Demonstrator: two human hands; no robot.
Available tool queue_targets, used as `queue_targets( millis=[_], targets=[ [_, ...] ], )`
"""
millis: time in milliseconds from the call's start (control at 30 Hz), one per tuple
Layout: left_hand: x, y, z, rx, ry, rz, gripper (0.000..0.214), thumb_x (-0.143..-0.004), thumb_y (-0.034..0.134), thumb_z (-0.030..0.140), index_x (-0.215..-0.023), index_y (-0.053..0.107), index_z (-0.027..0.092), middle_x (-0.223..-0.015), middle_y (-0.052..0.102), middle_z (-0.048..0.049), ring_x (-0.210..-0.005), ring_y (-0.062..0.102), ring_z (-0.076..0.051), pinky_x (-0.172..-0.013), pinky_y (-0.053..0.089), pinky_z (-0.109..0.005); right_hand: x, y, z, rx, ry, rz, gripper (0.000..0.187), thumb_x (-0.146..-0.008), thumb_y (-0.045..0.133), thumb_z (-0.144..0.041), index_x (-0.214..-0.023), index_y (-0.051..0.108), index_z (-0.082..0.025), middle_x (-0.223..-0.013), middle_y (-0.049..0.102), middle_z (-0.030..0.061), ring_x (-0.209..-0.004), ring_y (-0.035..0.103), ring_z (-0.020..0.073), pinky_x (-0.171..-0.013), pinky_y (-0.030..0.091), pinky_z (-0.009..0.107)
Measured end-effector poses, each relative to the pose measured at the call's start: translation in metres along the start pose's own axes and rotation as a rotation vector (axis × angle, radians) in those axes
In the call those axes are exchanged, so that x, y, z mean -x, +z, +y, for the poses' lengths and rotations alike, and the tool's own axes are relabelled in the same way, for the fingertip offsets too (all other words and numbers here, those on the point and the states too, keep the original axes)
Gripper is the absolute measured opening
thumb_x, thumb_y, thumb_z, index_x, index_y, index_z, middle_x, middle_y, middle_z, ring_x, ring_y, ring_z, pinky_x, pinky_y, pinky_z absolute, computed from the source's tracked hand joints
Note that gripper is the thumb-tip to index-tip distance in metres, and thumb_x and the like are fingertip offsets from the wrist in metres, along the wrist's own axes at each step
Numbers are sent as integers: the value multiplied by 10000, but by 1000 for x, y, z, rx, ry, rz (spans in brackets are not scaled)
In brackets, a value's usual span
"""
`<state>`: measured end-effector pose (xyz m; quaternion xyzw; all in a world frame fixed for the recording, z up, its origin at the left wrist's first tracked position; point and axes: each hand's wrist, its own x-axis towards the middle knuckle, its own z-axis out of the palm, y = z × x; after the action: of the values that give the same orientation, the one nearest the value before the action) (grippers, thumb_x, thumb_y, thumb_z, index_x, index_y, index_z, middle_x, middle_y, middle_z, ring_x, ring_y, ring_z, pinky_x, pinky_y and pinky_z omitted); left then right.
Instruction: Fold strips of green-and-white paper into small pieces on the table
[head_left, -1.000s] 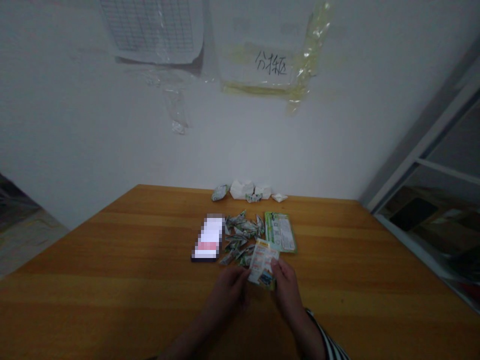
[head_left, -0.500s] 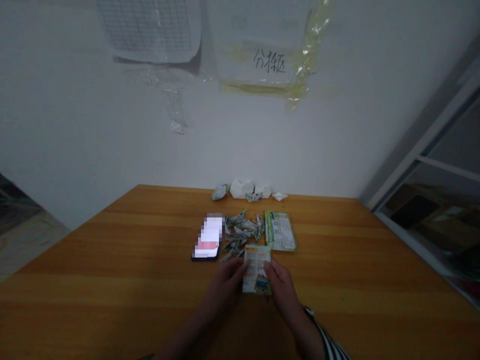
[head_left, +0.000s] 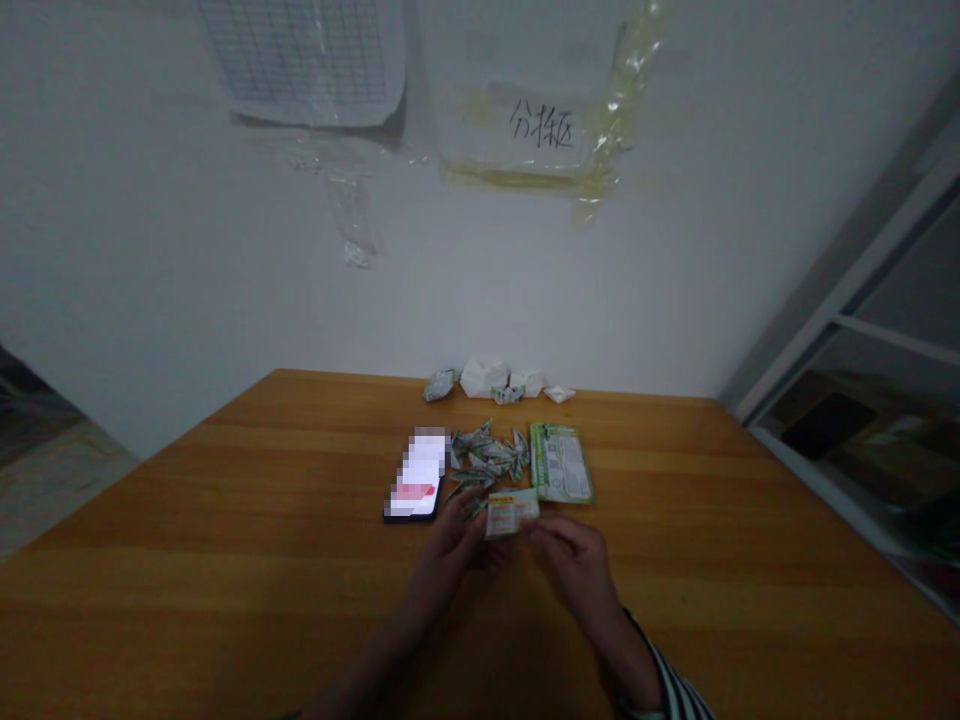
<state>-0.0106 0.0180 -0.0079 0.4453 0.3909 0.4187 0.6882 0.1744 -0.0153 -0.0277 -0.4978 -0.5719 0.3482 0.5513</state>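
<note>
Pinched between left hand [head_left: 454, 540] and right hand [head_left: 574, 565], one leaflet [head_left: 512, 513] points crosswise, its long axis rising slightly rightward. On the table [head_left: 225, 600], left to right, lie one phone [head_left: 415, 490], a heap of folded pieces [head_left: 484, 455], and one green card [head_left: 561, 463]; five white folds [head_left: 484, 378] line the far edge.

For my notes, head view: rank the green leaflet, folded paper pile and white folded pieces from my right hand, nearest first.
From the right hand:
1. green leaflet: ahead, right of the pile.
2. folded paper pile: mid-table, ahead-left.
3. white folded pieces: far table edge.
</note>
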Motion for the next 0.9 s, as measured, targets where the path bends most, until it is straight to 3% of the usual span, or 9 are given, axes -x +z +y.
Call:
queue_targets(
  millis=[67, 167, 300, 400, 533, 667, 800, 900],
  targets=[
    [3, 1, 1, 6, 152, -52, 597, -719, 726, 463, -1239, 543, 234, -947, 742, -75, -842, 695, -230, -764, 544, -341, 1, 2, 1, -29, 74, 70, 223, -803, 651, -368, -736, 747, -177, -750, 739, 66, -715, 661, 223, -688, 514, 315],
    [5, -1, 0, -107, 252, -60, 446, -641, 786, 417, -1029, 703, 214, -1040, 725, -100, -971, 658, -290, -887, 496, -394, 2, 4, 0, -58, 122, 135, 272, -757, 687, -408, -638, 687, -163, -633, 688, 33, -596, 607, 181, -582, 477, 266],
    [7, -1, 1, -295, 267, 148, 158, -676, 751, 350, -741, 769, 207, -894, 745, -72, -893, 659, -268, -839, 497, -346, 4, 7, -5, -60, 106, 139, 284, -724, 714, -401, -572, 632, -176, -560, 636, -3, -548, 565, 153, -543, 445, 242],
    [10, 4, 4, -327, 223, 214, 212, -709, 724, 387, -629, 754, 192, -776, 741, -50, -777, 658, -236, -720, 502, -297, 6, 13, -7, -70, 106, 157, 289, -704, 730, -389, -551, 610, -175, -532, 609, -11, -518, 545, 142, -520, 428, 237],
    [12, 11, 5, -247, 131, 270, 255, -674, 756, 434, -678, 765, 179, -717, 743, -37, -722, 656, -217, -670, 490, -271, 10, 23, -4, -161, 154, 210, 308, -712, 732, -397, -568, 580, -171, -529, 578, -18, -499, 519, 124, -494, 400, 222],
    [12, 14, 6, -168, 101, 276, 245, -622, 801, 407, -677, 756, 173, -709, 745, -30, -719, 660, -209, -687, 496, -268, 8, 24, 1, -281, 216, 174, 306, -686, 760, -423, -627, 606, -166, -589, 627, 1, -550, 566, 144, -536, 444, 238],
    [13, 15, 7, -166, 91, 244, 230, -619, 808, 384, -654, 752, 164, -701, 746, -34, -716, 660, -203, -710, 501, -272, 5, 21, 1, -326, 279, 113, 333, -744, 704, -467, -664, 660, -147, -635, 650, 29, -590, 593, 164, -605, 494, 283],
    [11, 15, 6, -88, 78, 189, 266, -620, 815, 373, -774, 761, 164, -797, 767, -49, -773, 676, -211, -731, 511, -274, 5, 21, -2, -293, 290, 114, 344, -732, 711, -467, -644, 654, -139, -613, 635, 29, -559, 573, 157, -567, 483, 276]
  ],
)
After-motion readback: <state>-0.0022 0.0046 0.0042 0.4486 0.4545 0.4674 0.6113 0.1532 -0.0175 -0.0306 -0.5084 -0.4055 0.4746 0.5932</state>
